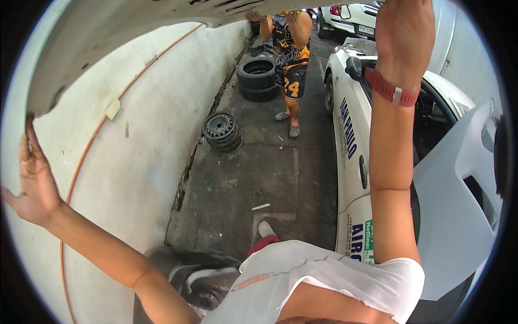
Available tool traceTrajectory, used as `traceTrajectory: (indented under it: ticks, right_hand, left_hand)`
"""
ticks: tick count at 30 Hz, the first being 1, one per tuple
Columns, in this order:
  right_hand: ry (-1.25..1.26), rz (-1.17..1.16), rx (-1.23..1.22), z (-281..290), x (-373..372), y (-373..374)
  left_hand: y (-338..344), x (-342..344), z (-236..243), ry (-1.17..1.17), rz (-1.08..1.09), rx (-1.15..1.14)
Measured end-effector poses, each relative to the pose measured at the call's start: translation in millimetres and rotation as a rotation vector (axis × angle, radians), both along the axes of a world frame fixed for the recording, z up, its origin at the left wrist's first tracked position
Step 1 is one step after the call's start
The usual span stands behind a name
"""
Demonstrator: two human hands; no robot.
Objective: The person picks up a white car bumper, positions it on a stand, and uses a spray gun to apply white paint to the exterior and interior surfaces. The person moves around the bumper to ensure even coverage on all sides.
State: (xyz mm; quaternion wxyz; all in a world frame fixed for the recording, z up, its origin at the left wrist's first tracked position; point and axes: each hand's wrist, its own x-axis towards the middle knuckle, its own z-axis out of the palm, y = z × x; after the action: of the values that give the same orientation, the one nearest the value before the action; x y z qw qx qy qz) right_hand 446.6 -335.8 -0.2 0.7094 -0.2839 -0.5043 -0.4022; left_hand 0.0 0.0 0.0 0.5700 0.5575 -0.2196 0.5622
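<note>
A large, curved off-white panel [81,48], apparently a car body part, is held overhead and spans the top left of the view. Dark scuffs mark its surface, and much of it lies beyond the frame. My left hand [38,186] is raised at the far left, fingers stretched upward and thumb apart, its fingertips touching the panel's lower corner. High on the right, my right hand [406,35] reaches to the top edge of the view; its fingers are cut off, so its grip is hidden. A red strap [394,89] circles that wrist.
Ahead, a person [291,48] raises both hands to the panel's far end. Stacked tires [256,78] and steel wheel rims [222,132] stand along the white wall [135,140]. A white car [350,146] stands on the right, beside a loose pale panel [448,200]. Another vehicle [350,19] is behind.
</note>
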Motion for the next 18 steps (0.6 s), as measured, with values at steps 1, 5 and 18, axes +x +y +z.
traceTrajectory:
  ticks: [1, 5, 18]
  right_hand:
    - [-0.033, -0.026, -0.098, -7.7, 16.7, -3.9]
    - [0.291, 0.324, -0.014, -45.5, 70.4, 33.5]
    - [0.829, 0.425, -0.165, -186.5, 156.9, 110.9]
  left_hand:
    - [14.1, 17.8, -9.8, -0.032, -0.027, -0.053]
    - [69.2, 83.0, -62.8, -0.143, -0.180, -0.234]
    - [161.8, 277.5, -228.0, -0.028, -0.246, -0.643]
